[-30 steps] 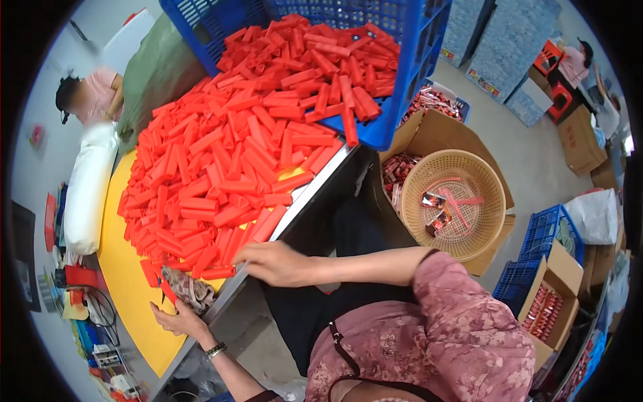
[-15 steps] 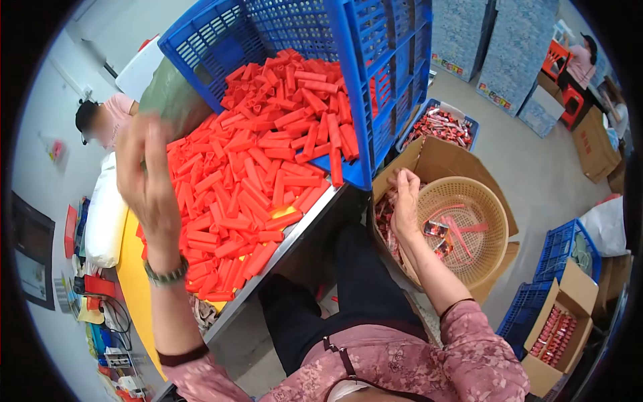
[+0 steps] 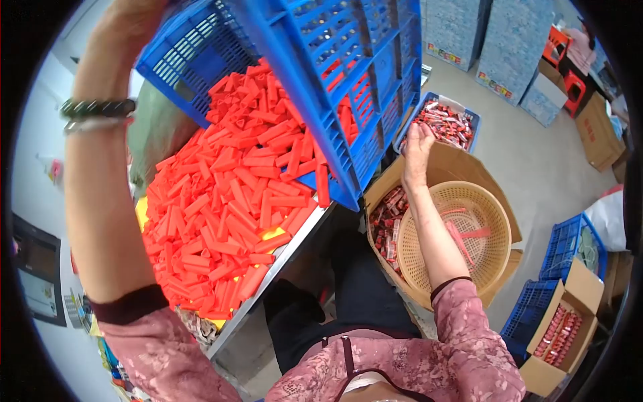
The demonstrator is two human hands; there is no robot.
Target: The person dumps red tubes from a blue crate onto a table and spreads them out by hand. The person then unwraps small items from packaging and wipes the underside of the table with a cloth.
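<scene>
A large blue plastic crate (image 3: 385, 80) lies tipped on the table, its mouth towards a heap of short red tubes (image 3: 221, 201) that look triangular. My left hand (image 3: 137, 12) is at the top edge of the view, by the crate's upper rim; its fingers are cut off, so its grip cannot be seen. Near the crate's lower right side, my right hand (image 3: 416, 157) is raised over the cardboard box flap, fingers stretched upward, nothing visible in them. Below that forearm a tan plastic basket (image 3: 495, 221) holds a few red strips and sits in the cardboard box (image 3: 442, 161).
Small red wrapped pieces (image 3: 388, 224) fill the box beside the basket. Behind stands a blue tray (image 3: 474, 127) of similar pieces. More blue crates (image 3: 529, 311) and an open carton (image 3: 583, 288) are at right. A green sack (image 3: 157, 134) leans behind the heap. Another person sits far right.
My left hand has risen to the top of the view. My right hand has moved up, away from the basket. The crate looks more tilted, its near side leaning left over the tubes.
</scene>
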